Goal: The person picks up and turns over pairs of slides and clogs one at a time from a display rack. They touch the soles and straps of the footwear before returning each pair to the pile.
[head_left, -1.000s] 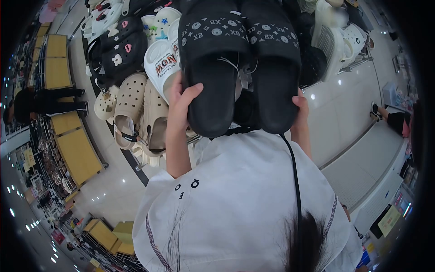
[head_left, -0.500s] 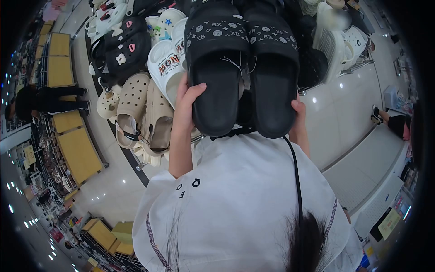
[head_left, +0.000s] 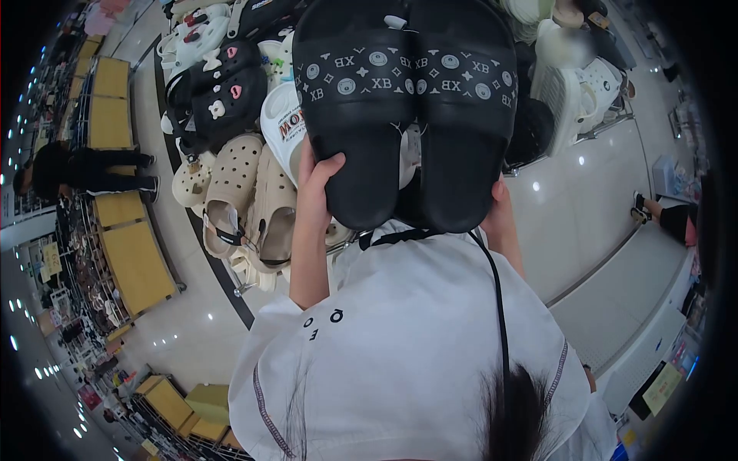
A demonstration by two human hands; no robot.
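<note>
A pair of black slide sandals (head_left: 361,165) is held up in front of my chest, heels toward me. Pale letters, round motifs and diamond shapes cover their straps. My left hand (head_left: 314,178) grips the outer edge of the left slide, thumb on top. My right hand (head_left: 500,211) holds the right slide's outer edge near the heel, its fingers mostly hidden underneath. Beside my left hand are a white clog (head_left: 280,127) with printed lettering and a pair of beige clogs (head_left: 233,175). Black clogs (head_left: 221,96) with charms lie farther left.
A display rack holds many more shoes, with a white shoe (head_left: 557,96) at its right side. Yellow benches (head_left: 138,261) line the left aisle, where a person (head_left: 84,170) stands. A grey platform (head_left: 626,296) is at the right, near another person's legs.
The slides have tilted up and come closer to my view, so their straps show larger and more face-on. Both hands keep their hold. The surroundings have shifted slightly right.
</note>
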